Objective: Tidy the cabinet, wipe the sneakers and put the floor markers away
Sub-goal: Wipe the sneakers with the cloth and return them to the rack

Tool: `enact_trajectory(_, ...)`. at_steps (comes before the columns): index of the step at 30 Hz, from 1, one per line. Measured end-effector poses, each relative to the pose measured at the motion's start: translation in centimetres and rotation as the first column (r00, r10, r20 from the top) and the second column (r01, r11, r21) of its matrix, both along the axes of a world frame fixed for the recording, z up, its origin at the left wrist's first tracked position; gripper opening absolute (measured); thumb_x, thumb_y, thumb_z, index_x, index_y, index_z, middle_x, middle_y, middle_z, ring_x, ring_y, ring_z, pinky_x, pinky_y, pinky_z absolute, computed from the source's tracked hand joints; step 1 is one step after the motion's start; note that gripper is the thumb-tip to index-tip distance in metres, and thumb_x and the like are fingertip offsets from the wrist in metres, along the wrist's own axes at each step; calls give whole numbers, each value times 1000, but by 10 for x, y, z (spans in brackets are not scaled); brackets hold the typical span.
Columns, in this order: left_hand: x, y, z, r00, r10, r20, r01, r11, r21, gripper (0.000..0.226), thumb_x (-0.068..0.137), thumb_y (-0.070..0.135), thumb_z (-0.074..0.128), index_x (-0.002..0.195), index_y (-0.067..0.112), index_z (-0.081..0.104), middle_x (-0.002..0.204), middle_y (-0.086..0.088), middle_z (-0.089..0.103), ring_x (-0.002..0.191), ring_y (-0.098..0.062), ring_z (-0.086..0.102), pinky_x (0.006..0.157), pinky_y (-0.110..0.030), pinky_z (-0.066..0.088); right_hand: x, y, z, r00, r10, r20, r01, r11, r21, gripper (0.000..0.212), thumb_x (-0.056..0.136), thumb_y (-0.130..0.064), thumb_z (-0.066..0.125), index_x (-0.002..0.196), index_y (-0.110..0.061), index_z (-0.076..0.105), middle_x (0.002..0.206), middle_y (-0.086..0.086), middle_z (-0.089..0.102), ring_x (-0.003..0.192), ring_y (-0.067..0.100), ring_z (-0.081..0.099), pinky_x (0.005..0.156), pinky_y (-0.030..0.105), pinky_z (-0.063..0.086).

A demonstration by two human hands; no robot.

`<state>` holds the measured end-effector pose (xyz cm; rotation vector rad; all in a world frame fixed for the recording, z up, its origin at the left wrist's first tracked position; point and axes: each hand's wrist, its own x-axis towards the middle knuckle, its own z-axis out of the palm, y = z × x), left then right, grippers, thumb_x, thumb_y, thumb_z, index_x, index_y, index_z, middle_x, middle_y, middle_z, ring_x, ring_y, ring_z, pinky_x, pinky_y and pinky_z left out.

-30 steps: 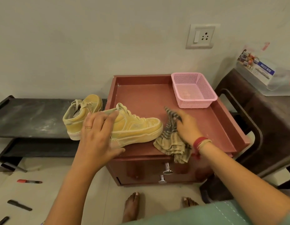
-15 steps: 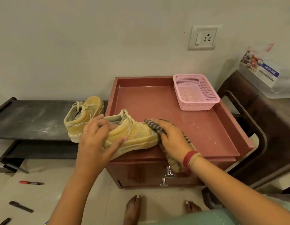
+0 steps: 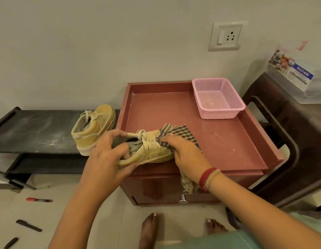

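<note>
A yellow sneaker (image 3: 152, 151) lies at the front left edge of the red cabinet top (image 3: 201, 133). My left hand (image 3: 109, 155) grips its heel and collar, thumb under the sole. My right hand (image 3: 185, 151) presses a striped cloth (image 3: 177, 132) over the sneaker's toe, fingers curled round the cloth; one end of the cloth hangs down below my wrist. The second yellow sneaker (image 3: 95, 128) stands on the black shoe rack (image 3: 35, 132) to the left. A red marker (image 3: 38, 200) and two black markers (image 3: 28, 225) (image 3: 11, 242) lie on the floor at lower left.
A pink mesh basket (image 3: 218, 97) sits at the cabinet top's back right corner. The cabinet front carries a metal knob (image 3: 183, 198). A dark table (image 3: 289, 133) with a plastic box (image 3: 298, 74) stands to the right. My bare feet (image 3: 150, 229) are on the floor below.
My left hand took hold of the sneaker's heel and tilted it. My right hand brought the cloth from the cabinet top onto the sneaker's toe.
</note>
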<state>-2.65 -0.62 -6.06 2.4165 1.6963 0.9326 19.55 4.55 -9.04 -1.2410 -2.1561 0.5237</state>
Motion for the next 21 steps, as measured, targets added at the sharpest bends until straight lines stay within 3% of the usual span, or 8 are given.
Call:
enact_trajectory(4, 1, 4, -4, 998, 19, 59, -23, 998, 55, 42, 66, 36, 82, 59, 16, 46, 130, -7, 49, 122, -4, 36, 86, -33, 41, 9, 17, -1, 975, -116, 190, 121, 993, -16, 52, 83, 5, 42, 127, -20, 56, 138, -1, 47, 125, 19, 45, 100, 25, 33)
enact_trajectory(7, 4, 8, -6, 996, 39, 83, -47, 993, 107, 47, 80, 54, 62, 59, 15, 47, 125, -6, 54, 118, -14, 44, 87, -34, 39, 0, 11, 5, 991, -75, 107, 83, 994, -74, 51, 82, 9, 42, 125, -15, 58, 132, 3, 54, 122, 19, 48, 106, 26, 34)
enact_trajectory(10, 5, 7, -9, 990, 52, 132, -64, 994, 87, 47, 92, 49, 44, 61, 14, 54, 124, -1, 55, 115, -7, 42, 90, -29, 33, 6, 4, 6, 990, -12, 138, 25, 996, -86, 55, 80, 10, 43, 125, -18, 58, 134, 1, 53, 124, 17, 47, 103, 19, 29)
enact_trajectory(14, 8, 12, -11, 981, 113, 157, -128, 988, 90, 44, 92, 40, 45, 63, 10, 59, 120, 1, 58, 111, -13, 50, 86, -24, 33, 19, 22, 4, 976, -141, 163, 158, 983, -94, 50, 83, 2, 42, 124, -21, 59, 135, 0, 53, 124, 19, 48, 105, 23, 32)
enact_trajectory(16, 9, 13, -10, 982, 100, 157, -118, 987, 113, 40, 91, 39, 47, 66, 11, 58, 117, -1, 59, 108, -15, 51, 87, -24, 33, 7, 12, 8, 992, -83, 96, 93, 990, -107, 46, 81, 2, 42, 119, -14, 62, 127, 5, 58, 119, 20, 52, 99, 16, 30)
enact_trajectory(19, 7, 10, -11, 984, 44, 175, -71, 986, 151, 29, 89, 39, 52, 98, 14, 63, 114, 4, 57, 107, -8, 49, 89, -19, 35, 3, -4, 7, 997, 3, 83, 6, 995, -98, 47, 82, 10, 41, 119, -13, 61, 124, 6, 59, 115, 20, 52, 97, 21, 35)
enact_trajectory(21, 7, 10, -11, 961, 52, 273, -83, 991, 103, 42, 87, 42, 55, 121, 16, 53, 114, 11, 54, 107, 0, 47, 90, -10, 36, 14, 10, 3, 993, -73, 95, 83, 991, -107, 44, 83, 5, 43, 115, -18, 62, 120, 4, 61, 111, 22, 55, 95, 30, 42)
